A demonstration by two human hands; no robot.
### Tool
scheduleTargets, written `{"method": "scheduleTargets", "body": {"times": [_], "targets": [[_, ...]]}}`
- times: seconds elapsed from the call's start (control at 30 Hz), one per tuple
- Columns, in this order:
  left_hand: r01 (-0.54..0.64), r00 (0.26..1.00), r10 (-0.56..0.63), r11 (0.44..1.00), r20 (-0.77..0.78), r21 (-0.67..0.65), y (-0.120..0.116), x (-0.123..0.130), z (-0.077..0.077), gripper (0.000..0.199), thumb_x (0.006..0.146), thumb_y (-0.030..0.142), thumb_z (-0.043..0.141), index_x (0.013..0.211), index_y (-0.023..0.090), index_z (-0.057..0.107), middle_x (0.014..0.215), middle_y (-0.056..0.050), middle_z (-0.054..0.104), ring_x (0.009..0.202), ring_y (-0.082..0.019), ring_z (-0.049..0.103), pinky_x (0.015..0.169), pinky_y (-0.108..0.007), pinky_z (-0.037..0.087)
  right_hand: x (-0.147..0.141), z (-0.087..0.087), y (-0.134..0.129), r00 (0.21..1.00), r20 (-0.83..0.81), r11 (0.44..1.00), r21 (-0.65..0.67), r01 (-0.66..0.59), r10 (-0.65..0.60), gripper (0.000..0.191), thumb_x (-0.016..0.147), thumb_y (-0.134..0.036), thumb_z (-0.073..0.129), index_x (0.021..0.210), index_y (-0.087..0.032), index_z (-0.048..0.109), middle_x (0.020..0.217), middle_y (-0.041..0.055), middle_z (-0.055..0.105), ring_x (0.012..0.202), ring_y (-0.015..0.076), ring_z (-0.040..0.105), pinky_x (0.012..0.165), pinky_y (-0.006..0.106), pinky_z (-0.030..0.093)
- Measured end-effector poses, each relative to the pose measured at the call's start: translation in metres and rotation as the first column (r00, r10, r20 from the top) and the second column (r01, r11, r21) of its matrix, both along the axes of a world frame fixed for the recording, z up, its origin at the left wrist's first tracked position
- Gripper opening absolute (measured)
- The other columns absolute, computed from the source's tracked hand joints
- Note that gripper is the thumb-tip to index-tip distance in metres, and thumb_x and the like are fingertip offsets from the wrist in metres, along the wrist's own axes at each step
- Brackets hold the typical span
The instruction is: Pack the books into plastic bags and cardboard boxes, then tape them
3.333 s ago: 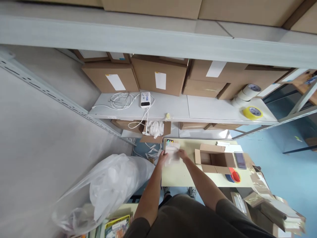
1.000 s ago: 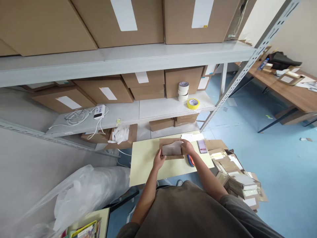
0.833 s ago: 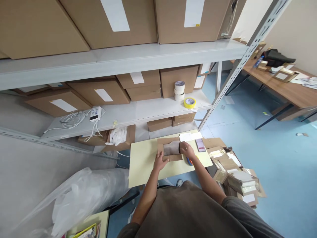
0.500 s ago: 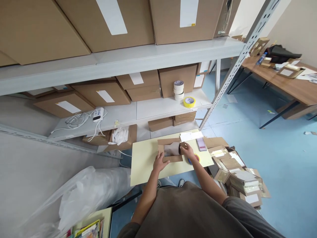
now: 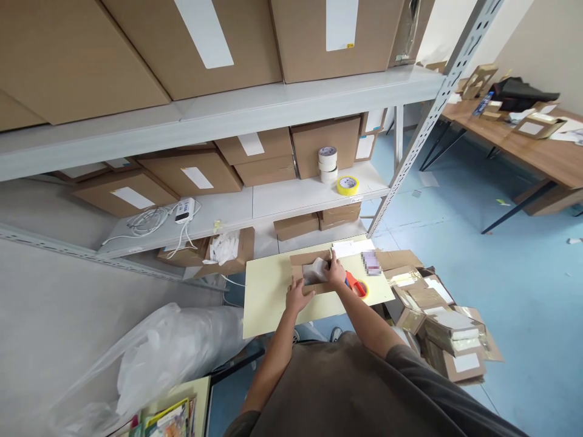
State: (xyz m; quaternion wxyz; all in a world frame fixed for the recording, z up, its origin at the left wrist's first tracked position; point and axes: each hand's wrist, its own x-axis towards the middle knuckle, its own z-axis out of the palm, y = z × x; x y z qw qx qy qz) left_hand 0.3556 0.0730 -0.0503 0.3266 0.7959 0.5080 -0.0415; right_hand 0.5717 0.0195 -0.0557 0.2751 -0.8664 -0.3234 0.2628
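Observation:
An open cardboard box (image 5: 298, 260) lies on the pale yellow table (image 5: 266, 291), with a greyish wrapped item (image 5: 314, 271) inside it. My left hand (image 5: 298, 295) rests at the box's near left corner, fingers spread. At the right side of the box is my right hand (image 5: 336, 271), its fingers reaching over the edge to the item; whether they grip anything is unclear. A red tape dispenser (image 5: 356, 285) lies just right of my right wrist. White papers (image 5: 348, 247) and a small purple packet (image 5: 371, 263) are at the table's right end.
A grey metal shelf (image 5: 291, 203) with boxes, white tape rolls (image 5: 328, 164) and a yellow tape roll (image 5: 347, 185) stands beyond the table. Cardboard boxes (image 5: 450, 328) are piled at the right. A plastic bag (image 5: 177, 346) is at the left.
My right hand has moved left from the box's right flap towards the item inside. The red dispenser now shows beside my wrist. The view has shifted slightly.

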Motion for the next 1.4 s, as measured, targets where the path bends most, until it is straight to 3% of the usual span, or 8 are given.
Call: {"method": "scheduleTargets", "body": {"times": [0.23, 0.37, 0.57, 0.93, 1.07, 1.17, 1.27, 1.4], "targets": [[0.227, 0.969, -0.232, 0.972, 0.081, 0.064, 0.014, 0.031, 0.007, 0.085, 0.086, 0.053, 0.073, 0.162, 0.027, 0.046, 0.179, -0.007, 0.020, 0.166, -0.037, 0.004, 0.131, -0.051, 0.019, 0.004, 0.004, -0.017, 0.992, -0.113, 0.996, 0.055, 0.065, -0.058, 0.090, 0.087, -0.030, 0.073, 0.165, -0.022, 0.027, 0.145, 0.0203, 0.064, 0.131, 0.0391, 0.065, 0.107, 0.049, 0.049], [0.298, 0.941, -0.282, 0.953, 0.186, -0.061, 0.018, 0.072, -0.003, 0.063, 0.092, 0.042, 0.064, 0.153, 0.028, 0.058, 0.174, -0.006, 0.035, 0.165, -0.036, 0.017, 0.131, -0.051, 0.021, 0.004, -0.001, -0.030, 0.981, -0.179, 0.991, 0.099, 0.094, -0.075, 0.064, 0.092, -0.031, 0.062, 0.154, -0.027, 0.044, 0.140, 0.0117, 0.070, 0.124, 0.0285, 0.070, 0.105, 0.042, 0.055], [0.283, 0.931, -0.217, 0.936, 0.292, -0.210, 0.015, 0.102, -0.015, 0.035, 0.089, 0.035, 0.069, 0.122, 0.025, 0.075, 0.137, -0.014, 0.071, 0.143, -0.029, 0.055, 0.130, -0.045, 0.026, 0.004, -0.004, -0.047, 0.979, -0.119, 0.979, 0.138, -0.147, 0.164, 0.053, 0.094, -0.039, 0.066, 0.146, -0.030, 0.059, 0.157, 0.0101, 0.058, 0.143, 0.0281, 0.057, 0.117, 0.042, 0.047], [0.103, 0.961, -0.135, 0.985, 0.240, 0.141, 0.023, 0.021, 0.006, 0.053, 0.087, 0.010, 0.057, 0.135, 0.025, 0.074, 0.146, -0.008, 0.067, 0.146, -0.026, 0.050, 0.129, -0.039, 0.032, 0.013, -0.004, -0.044, 0.903, -0.096, 0.907, -0.014, -0.421, 0.418, 0.055, 0.094, -0.053, 0.069, 0.145, -0.034, 0.063, 0.174, 0.0052, 0.034, 0.150, 0.0348, 0.046, 0.117, 0.044, 0.042], [0.151, 0.980, -0.156, 0.987, 0.124, 0.053, 0.032, -0.023, 0.000, 0.079, 0.075, 0.011, 0.073, 0.151, 0.025, 0.061, 0.169, -0.006, 0.043, 0.160, -0.032, 0.031, 0.130, -0.042, 0.032, 0.025, -0.007, -0.043, 0.872, -0.168, 0.881, -0.037, -0.472, 0.460, 0.088, 0.077, -0.065, 0.084, 0.155, -0.038, 0.054, 0.177, 0.0033, 0.028, 0.153, 0.0374, 0.041, 0.118, 0.044, 0.042], [0.126, 0.982, -0.127, 0.992, 0.136, 0.019, 0.034, -0.035, -0.008, 0.067, 0.082, 0.022, 0.076, 0.148, 0.023, 0.064, 0.166, -0.010, 0.047, 0.158, -0.031, 0.037, 0.127, -0.042, 0.037, 0.033, -0.008, -0.046, 0.841, -0.208, 0.854, -0.041, -0.518, 0.500, 0.099, 0.069, -0.060, 0.091, 0.157, -0.038, 0.052, 0.178, 0.0027, 0.026, 0.151, 0.0358, 0.046, 0.116, 0.039, 0.045], [-0.040, 0.984, 0.023, 0.995, 0.178, 0.092, 0.032, -0.028, -0.014, 0.048, 0.098, 0.033, 0.062, 0.145, 0.021, 0.064, 0.152, -0.012, 0.062, 0.144, -0.027, 0.055, 0.121, -0.039, 0.043, 0.032, -0.011, -0.046, 0.896, -0.154, 0.909, 0.057, -0.412, 0.416, 0.071, 0.090, -0.045, 0.076, 0.156, -0.035, 0.054, 0.169, 0.0029, 0.044, 0.141, 0.0276, 0.057, 0.111, 0.034, 0.048], [-0.194, 0.980, 0.179, 0.957, 0.089, 0.215, 0.038, -0.003, -0.009, 0.068, 0.098, 0.034, 0.063, 0.162, 0.020, 0.043, 0.162, -0.017, 0.051, 0.147, -0.033, 0.050, 0.115, -0.043, 0.048, 0.014, -0.018, -0.043, 0.979, -0.049, 0.979, 0.048, -0.196, 0.198, 0.063, 0.098, -0.025, 0.060, 0.159, -0.034, 0.047, 0.151, 0.0051, 0.064, 0.120, 0.0254, 0.070, 0.098, 0.034, 0.053]]}}
